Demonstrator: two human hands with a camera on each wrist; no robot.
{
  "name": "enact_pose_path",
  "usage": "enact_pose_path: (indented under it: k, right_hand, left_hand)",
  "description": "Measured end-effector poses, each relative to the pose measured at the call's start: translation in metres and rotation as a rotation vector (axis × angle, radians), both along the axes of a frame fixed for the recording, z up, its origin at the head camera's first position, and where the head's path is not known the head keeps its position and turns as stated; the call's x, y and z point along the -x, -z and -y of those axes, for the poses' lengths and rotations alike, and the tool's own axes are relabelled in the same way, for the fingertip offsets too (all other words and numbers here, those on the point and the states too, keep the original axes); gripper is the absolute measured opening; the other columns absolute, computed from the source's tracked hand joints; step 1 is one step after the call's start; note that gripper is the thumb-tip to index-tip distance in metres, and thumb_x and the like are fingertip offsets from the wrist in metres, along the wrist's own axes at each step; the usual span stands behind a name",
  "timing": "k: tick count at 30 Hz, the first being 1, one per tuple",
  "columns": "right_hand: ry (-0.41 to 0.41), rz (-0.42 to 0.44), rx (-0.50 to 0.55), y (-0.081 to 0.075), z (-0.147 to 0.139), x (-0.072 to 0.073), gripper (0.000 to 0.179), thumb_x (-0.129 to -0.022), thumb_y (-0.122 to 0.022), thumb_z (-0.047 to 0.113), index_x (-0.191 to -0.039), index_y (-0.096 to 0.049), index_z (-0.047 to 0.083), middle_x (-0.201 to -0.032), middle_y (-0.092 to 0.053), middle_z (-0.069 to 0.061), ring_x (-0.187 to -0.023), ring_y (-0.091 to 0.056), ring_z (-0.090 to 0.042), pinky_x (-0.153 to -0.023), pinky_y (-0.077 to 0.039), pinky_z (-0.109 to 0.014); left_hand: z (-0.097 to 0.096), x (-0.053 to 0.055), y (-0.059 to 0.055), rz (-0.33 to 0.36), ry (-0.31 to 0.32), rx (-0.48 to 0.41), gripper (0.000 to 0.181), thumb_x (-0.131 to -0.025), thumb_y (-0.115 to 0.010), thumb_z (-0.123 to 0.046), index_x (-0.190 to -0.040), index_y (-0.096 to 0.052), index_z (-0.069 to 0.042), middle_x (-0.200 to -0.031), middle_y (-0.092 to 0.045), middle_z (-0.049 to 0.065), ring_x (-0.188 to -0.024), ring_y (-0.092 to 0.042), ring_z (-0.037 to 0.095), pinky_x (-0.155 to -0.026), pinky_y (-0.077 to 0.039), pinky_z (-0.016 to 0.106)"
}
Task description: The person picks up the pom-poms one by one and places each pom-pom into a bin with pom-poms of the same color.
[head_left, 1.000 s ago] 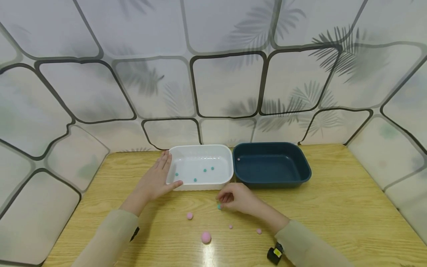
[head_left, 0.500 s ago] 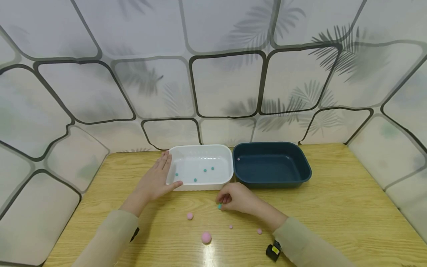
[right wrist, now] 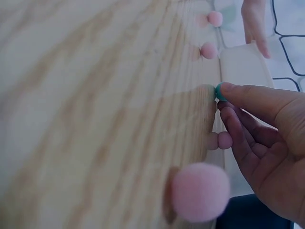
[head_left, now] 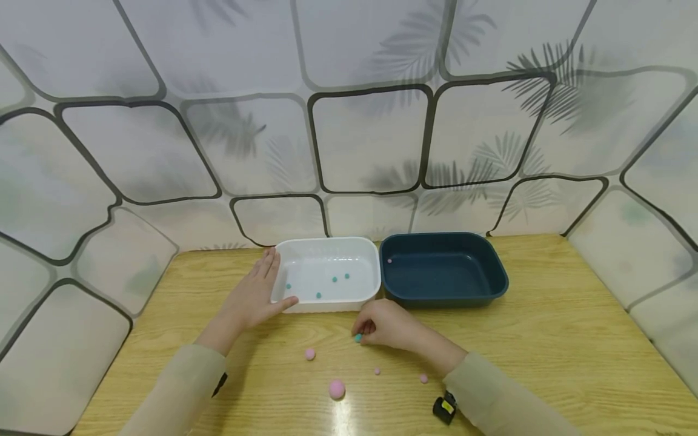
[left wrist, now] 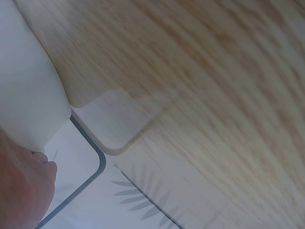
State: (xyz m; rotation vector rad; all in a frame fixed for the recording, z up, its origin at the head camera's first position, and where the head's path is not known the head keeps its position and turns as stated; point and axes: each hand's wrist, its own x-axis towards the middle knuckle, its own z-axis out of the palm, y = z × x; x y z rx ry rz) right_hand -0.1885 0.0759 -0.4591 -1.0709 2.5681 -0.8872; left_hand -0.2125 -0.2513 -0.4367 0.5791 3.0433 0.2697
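Note:
My left hand (head_left: 253,298) rests on the left edge of a white tray (head_left: 332,306), fingers straight along its side and thumb over the front rim. Several small teal pom-poms (head_left: 319,295) lie inside it. Just in front of the tray, my right hand (head_left: 389,325) pinches another teal pom-pom (right wrist: 220,91) between thumb and fingertips, down at the table. Its other fingers are loosely curled. In the left wrist view, only part of the left hand (left wrist: 24,183) shows beside the tray wall.
A dark blue tray (head_left: 444,301) adjoins the white one on the right, with a tiny pink pom-pom (head_left: 389,261) in it. Pink pom-poms of different sizes lie on the wooden table (head_left: 272,393), including a large one (head_left: 337,389). A patterned backdrop (head_left: 371,145) stands behind.
The right wrist and sleeve have shifted very slightly to the left, the fingertips staying at the teal pom-pom. The left hand stays on the white tray.

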Motion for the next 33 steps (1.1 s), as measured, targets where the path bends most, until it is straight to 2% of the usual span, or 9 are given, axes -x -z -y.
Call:
enact_pose_path:
  k: [6,17,24,27,31,33]
  right_hand:
    - [0.004,-0.017,0.007,-0.001,0.0,-0.002,0.007,-0.088,-0.087,0.01,-0.093,-0.084,0.013,-0.088,-0.071,0.005,-0.076,-0.062,0.003,-0.07,-0.053,-0.014]
    - [0.046,0.015,0.106,-0.008,-0.001,-0.008,0.008,-0.088,-0.085,0.008,-0.096,-0.084,0.01,-0.088,-0.072,0.004,-0.078,-0.062,0.003,-0.071,-0.056,-0.015]
    - [0.074,0.041,0.165,-0.017,-0.001,-0.012,0.008,-0.088,-0.084,0.005,-0.094,-0.084,0.011,-0.087,-0.074,0.003,-0.077,-0.062,0.004,-0.071,-0.056,-0.015]
    - [0.082,0.019,0.201,-0.022,-0.001,-0.012,0.009,-0.088,-0.084,0.004,-0.093,-0.084,0.011,-0.087,-0.075,0.002,-0.078,-0.063,0.002,-0.071,-0.057,-0.016]
    - [0.098,-0.008,0.237,-0.028,-0.001,-0.01,0.009,-0.089,-0.084,0.004,-0.097,-0.084,0.008,-0.089,-0.077,0.001,-0.08,-0.065,0.0,-0.073,-0.058,-0.017]
    - [0.115,0.011,0.25,-0.032,-0.002,-0.009,0.01,-0.09,-0.083,0.006,-0.1,-0.083,0.007,-0.091,-0.078,0.0,-0.08,-0.066,-0.001,-0.074,-0.058,-0.018]
  left_hand:
    - [0.0,0.0,-0.001,-0.006,0.002,0.002,0.108,-0.101,-0.061,-0.059,-0.165,-0.01,0.011,-0.175,-0.007,0.03,-0.164,-0.011,0.046,-0.134,-0.02,0.058]
    - [0.001,0.001,0.001,-0.003,-0.003,0.009,0.108,-0.102,-0.06,-0.06,-0.166,-0.009,0.011,-0.176,-0.006,0.029,-0.165,-0.009,0.046,-0.134,-0.019,0.057]
    - [0.0,0.001,0.0,-0.004,0.002,0.0,0.108,-0.102,-0.061,-0.058,-0.165,-0.01,0.012,-0.175,-0.007,0.03,-0.165,-0.01,0.045,-0.134,-0.02,0.057]
    - [0.0,0.001,-0.001,0.001,0.002,0.003,0.108,-0.102,-0.061,-0.059,-0.165,-0.009,0.012,-0.175,-0.006,0.03,-0.165,-0.01,0.045,-0.134,-0.019,0.057]
    - [0.001,0.001,-0.001,0.006,-0.001,0.01,0.109,-0.102,-0.06,-0.06,-0.165,-0.008,0.012,-0.176,-0.005,0.029,-0.165,-0.009,0.045,-0.135,-0.018,0.057]
    - [0.001,0.0,-0.001,0.009,-0.003,0.013,0.109,-0.102,-0.06,-0.06,-0.166,-0.008,0.011,-0.176,-0.004,0.029,-0.165,-0.008,0.045,-0.135,-0.018,0.056]
